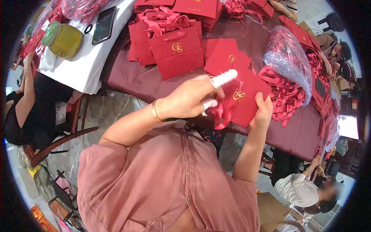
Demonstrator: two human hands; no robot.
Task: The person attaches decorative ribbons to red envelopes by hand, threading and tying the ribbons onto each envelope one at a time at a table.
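My right hand (263,108) grips the right edge of a red paper bag (247,87) with gold lettering, its thumb on the front face. Across the bag's left part reaches my left hand (195,96), with white covers on two fingers and a gold bracelet at the wrist. A loop of red ribbon (224,118) hangs at its fingertips, closed round it and slightly blurred. Just behind lies another flat red bag (232,58). An upright red bag (177,50) with a ribbon handle and gold letters stands left of it, in front of more bags.
Loose red ribbons (284,98) spill from a clear plastic bag (288,58) at right. Stacked red bags (197,7) lie at the back. On a white surface (89,62) at left are a green-lidded jar (65,40) and a phone (104,25). Other people work around the tables.
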